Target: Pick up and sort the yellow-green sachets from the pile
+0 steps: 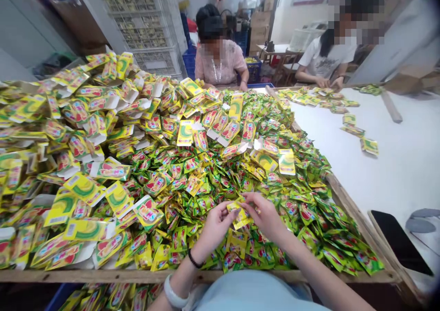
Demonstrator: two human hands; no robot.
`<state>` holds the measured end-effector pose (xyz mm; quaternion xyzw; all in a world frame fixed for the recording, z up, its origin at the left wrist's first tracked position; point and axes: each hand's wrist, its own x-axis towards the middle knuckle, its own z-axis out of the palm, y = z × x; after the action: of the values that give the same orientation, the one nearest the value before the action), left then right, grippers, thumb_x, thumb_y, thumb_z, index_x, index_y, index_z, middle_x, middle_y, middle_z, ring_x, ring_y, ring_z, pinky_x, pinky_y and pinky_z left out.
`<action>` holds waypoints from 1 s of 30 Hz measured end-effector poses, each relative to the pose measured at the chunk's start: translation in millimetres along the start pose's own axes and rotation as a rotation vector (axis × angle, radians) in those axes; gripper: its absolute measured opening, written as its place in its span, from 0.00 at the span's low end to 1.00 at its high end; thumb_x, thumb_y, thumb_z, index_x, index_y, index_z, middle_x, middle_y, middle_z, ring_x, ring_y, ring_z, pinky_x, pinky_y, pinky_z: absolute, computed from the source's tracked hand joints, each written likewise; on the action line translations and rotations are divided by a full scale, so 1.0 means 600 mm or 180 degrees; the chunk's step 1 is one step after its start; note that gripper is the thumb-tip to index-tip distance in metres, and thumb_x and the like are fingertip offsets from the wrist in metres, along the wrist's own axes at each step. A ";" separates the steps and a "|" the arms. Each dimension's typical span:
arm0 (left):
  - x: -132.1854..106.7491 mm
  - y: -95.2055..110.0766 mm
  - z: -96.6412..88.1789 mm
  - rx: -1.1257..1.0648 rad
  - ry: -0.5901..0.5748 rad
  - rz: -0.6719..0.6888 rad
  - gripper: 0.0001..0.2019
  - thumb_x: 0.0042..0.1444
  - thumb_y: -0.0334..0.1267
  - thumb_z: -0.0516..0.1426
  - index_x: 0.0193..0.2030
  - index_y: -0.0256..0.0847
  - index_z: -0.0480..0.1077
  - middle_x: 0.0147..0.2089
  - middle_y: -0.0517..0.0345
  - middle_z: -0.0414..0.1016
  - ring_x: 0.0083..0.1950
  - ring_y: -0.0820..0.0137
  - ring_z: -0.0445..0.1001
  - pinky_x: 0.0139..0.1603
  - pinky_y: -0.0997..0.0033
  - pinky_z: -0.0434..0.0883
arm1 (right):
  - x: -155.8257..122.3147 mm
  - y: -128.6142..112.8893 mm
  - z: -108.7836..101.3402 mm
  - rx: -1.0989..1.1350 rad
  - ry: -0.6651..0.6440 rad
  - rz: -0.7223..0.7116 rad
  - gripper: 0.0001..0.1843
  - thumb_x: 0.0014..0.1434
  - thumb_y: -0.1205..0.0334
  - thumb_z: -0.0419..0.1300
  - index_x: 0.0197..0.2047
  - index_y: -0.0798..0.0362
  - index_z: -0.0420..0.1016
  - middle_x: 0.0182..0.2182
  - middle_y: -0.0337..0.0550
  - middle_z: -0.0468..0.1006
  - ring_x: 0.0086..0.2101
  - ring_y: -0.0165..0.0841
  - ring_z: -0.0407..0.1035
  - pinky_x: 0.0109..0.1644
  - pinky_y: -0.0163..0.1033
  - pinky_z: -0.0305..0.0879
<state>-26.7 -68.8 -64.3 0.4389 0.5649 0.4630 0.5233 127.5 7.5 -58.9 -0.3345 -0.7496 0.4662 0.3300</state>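
Just above the heap, my left hand pinches the left side of a small yellow packet between thumb and fingers. My right hand grips the packet's upper right, with its fingers bent over it. Whether the packet is a flattened carton or a sachet, I cannot make out. Green foil sachets with red and yellow print lie beneath and around both hands. Open yellow cartons with white flaps, printed with fruit pictures, are piled to the left. A single carton rests on the sachets beyond my right hand.
A wooden rail borders the heap on the right. Past it, a black phone lies on a white table, with filled cartons farther back. Two co-workers sit across. White crates are stacked at the back left.
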 end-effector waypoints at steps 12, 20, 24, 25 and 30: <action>0.166 0.150 -0.276 0.4430 0.1824 0.1703 0.21 0.56 0.28 0.49 0.57 0.39 0.65 0.65 0.46 0.55 0.68 0.54 0.44 0.64 0.46 0.47 | -0.020 0.021 -0.047 0.0971 -0.0111 0.1558 0.19 0.54 0.43 0.58 0.39 0.49 0.66 0.16 0.27 0.56 0.10 0.22 0.53 0.12 0.29 0.52; 0.156 0.161 -0.316 0.4163 0.1988 0.2150 0.15 0.61 0.33 0.45 0.51 0.38 0.68 0.53 0.50 0.73 0.56 0.62 0.68 0.55 0.57 0.65 | -0.048 0.012 -0.050 0.2378 -0.0153 0.2101 0.27 0.44 0.50 0.69 0.44 0.50 0.66 0.30 0.37 0.74 0.20 0.29 0.70 0.23 0.35 0.69; 0.085 0.177 -0.252 0.4262 0.1799 0.2178 0.15 0.59 0.29 0.47 0.50 0.39 0.68 0.46 0.50 0.77 0.43 0.65 0.76 0.45 0.65 0.71 | -0.011 -0.031 -0.050 0.1761 -0.0101 0.1551 0.32 0.46 0.51 0.67 0.53 0.51 0.65 0.38 0.46 0.77 0.27 0.36 0.74 0.29 0.39 0.73; 0.064 0.183 -0.229 0.4288 0.1593 0.2247 0.16 0.58 0.28 0.48 0.50 0.41 0.68 0.46 0.53 0.77 0.44 0.66 0.75 0.46 0.66 0.71 | 0.000 -0.041 -0.052 0.1632 -0.0146 0.1351 0.33 0.47 0.51 0.66 0.55 0.49 0.64 0.42 0.48 0.76 0.27 0.35 0.74 0.29 0.40 0.73; -0.007 0.177 -0.127 0.2848 -0.0098 0.2027 0.15 0.63 0.35 0.44 0.51 0.42 0.68 0.43 0.52 0.77 0.42 0.69 0.75 0.45 0.68 0.70 | 0.020 -0.052 -0.037 0.1728 -0.0743 0.1232 0.27 0.43 0.54 0.69 0.48 0.48 0.72 0.44 0.46 0.76 0.24 0.33 0.72 0.24 0.38 0.72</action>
<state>-101.1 -57.9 42.6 0.7746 0.5382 0.3066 0.1278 132.5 17.3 -20.5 -0.3149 -0.5537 0.7375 0.2244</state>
